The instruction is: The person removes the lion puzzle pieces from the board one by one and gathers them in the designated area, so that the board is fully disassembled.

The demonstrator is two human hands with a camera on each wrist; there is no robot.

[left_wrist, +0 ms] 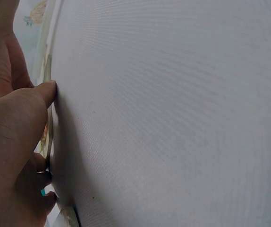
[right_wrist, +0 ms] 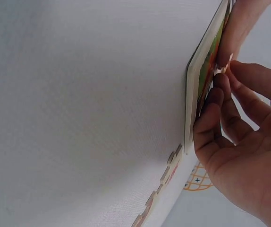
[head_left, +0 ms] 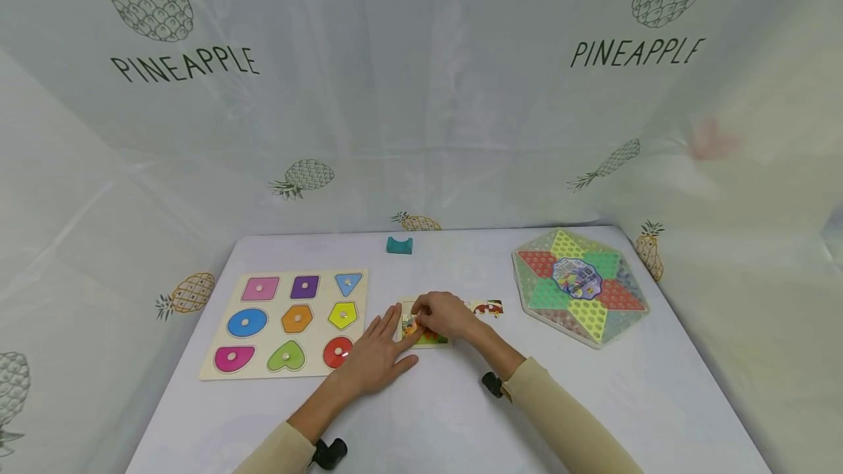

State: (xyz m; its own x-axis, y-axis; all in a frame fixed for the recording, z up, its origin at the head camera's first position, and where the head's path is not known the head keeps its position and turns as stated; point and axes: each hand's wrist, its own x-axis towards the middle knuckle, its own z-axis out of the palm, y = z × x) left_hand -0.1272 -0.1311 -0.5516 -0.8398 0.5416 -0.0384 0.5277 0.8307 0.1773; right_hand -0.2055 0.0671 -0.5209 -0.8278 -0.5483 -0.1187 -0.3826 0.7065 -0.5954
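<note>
Left hand (head_left: 374,358) lay spread at 8 o'clock of puzzle board (right_wrist: 190,104), right hand (head_left: 449,315) pinched small piece (right_wrist: 228,63) over it, clear from right wrist, obscured from head, loose pieces (head_left: 489,307) near 3 o'clock

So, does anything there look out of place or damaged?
Nothing looks spilled or damaged. Only the teal block seems stray: it sits alone near the far edge of the table, apart from the shape board and picture puzzle.

The right hand (head_left: 448,315) mostly conceals its pinched piece (right_wrist: 229,60) and partly covers the picture board (head_left: 431,341). The left hand (head_left: 377,358) obscures the near right corner of the shape board (head_left: 312,336). The label (head_left: 577,279) at right is illegible.
</note>
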